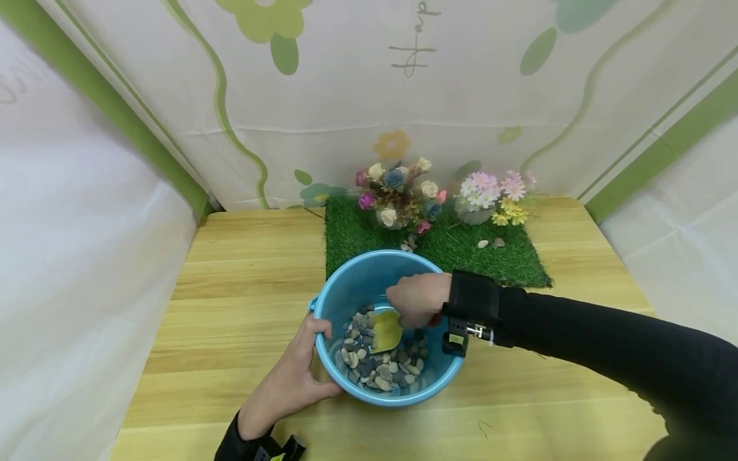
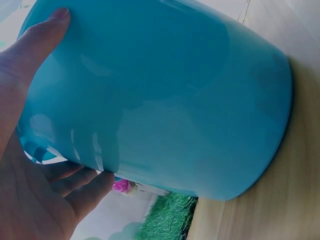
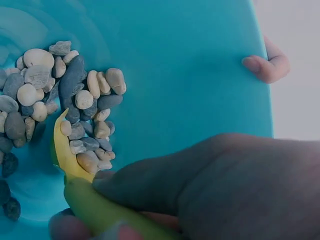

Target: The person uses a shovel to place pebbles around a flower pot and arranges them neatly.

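A blue bucket (image 1: 387, 402) stands upright on the table with a layer of grey and cream pebbles (image 1: 383, 371) in its bottom. My left hand (image 1: 291, 378) grips the bucket's left side, one finger hooked over the rim and the thumb against the outer wall. Inside the bucket, my right hand (image 1: 419, 298) holds a yellow-green toy shovel (image 3: 107, 207) by its handle. The shovel's yellow blade (image 1: 386, 331) lies among the pebbles, and in the right wrist view a few stones rest against it.
Behind the bucket lies a green artificial grass mat (image 1: 490, 259). It bears a pot of mixed roses (image 1: 398, 195), a pot of pink and yellow flowers (image 1: 490, 195) and a few loose pebbles (image 1: 483, 244). The wooden table (image 1: 230, 307) meets patterned curtains (image 1: 357, 83) at back and sides.
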A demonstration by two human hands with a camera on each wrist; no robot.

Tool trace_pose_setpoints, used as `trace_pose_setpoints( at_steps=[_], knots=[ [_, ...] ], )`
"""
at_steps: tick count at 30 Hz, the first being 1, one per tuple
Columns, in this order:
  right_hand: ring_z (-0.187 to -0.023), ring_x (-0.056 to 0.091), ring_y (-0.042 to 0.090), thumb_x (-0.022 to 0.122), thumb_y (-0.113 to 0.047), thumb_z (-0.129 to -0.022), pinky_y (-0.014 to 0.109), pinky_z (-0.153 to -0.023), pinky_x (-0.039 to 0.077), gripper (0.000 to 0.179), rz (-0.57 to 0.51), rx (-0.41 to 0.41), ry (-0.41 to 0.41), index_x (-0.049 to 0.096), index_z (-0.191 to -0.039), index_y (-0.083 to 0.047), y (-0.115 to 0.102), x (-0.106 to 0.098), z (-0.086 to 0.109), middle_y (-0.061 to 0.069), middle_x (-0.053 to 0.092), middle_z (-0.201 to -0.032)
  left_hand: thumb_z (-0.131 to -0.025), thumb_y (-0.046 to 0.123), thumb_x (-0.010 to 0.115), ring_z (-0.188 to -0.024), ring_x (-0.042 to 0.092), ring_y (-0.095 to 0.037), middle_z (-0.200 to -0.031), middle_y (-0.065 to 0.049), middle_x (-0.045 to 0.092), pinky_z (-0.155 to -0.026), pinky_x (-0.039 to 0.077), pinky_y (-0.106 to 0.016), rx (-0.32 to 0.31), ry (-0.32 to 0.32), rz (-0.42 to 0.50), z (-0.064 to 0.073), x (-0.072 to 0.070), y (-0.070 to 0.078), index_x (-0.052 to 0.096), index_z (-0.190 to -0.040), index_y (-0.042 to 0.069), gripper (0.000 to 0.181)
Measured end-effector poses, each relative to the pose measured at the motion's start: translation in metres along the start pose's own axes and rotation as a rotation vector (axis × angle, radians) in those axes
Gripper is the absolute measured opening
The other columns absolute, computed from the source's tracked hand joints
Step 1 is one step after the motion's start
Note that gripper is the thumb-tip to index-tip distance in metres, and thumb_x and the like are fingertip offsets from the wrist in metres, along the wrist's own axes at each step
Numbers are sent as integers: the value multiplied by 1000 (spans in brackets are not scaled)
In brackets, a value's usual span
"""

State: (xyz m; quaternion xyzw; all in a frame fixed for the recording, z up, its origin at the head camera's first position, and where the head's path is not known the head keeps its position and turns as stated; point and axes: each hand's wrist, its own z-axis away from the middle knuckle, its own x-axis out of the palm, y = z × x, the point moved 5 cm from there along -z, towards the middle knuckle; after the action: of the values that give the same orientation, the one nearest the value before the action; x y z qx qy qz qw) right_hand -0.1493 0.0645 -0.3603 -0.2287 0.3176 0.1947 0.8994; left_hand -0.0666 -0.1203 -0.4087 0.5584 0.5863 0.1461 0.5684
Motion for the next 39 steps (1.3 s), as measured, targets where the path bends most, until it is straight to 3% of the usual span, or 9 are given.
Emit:
trace_pose_setpoints(
  at_steps=[7,14,21,30,39],
  knots=[
    [-38,37,11,53,-17,-93,25,-39,31,20,-31,-105,8,53,-73,-11,2,-3,-5,-2,40,-47,-67,39,79,-132,23,-28,-147,-9,21,-96,35,-51,0,2,-14,1,-1,-1,31,-108,18,67],
    [-37,35,11,53,-17,-94,25,-39,30,34,-39,-158,11,48,-60,-15,2,-4,-6,-4,35,-43,-67,39,80,-132,24,-29,-147,-8,20,-95,36,-52,-15,5,-9,2,-1,-2,31,-107,18,67],
    [-35,34,10,52,-18,-94,23,-39,29,38,-1,-167,13,47,-56,-16,2,-4,-4,-6,35,-40,-68,40,79,-132,24,-26,-147,-8,20,-95,37,-51,-15,1,-16,2,-1,-1,31,-108,18,67],
    [-35,36,9,53,-17,-93,22,-40,30,46,-13,-223,17,41,-49,-17,2,-6,-1,-6,36,-39,-67,40,80,-132,23,-25,-147,-7,20,-95,37,-52,-23,2,-14,1,-1,-2,31,-108,18,68],
    [-35,37,9,55,-17,-92,21,-41,29,45,-34,-303,33,44,-48,-17,3,-7,6,-7,38,-39,-67,39,80,-132,24,-28,-147,-10,21,-95,37,-52,-23,-3,-5,0,0,-2,30,-108,18,67]
  ],
)
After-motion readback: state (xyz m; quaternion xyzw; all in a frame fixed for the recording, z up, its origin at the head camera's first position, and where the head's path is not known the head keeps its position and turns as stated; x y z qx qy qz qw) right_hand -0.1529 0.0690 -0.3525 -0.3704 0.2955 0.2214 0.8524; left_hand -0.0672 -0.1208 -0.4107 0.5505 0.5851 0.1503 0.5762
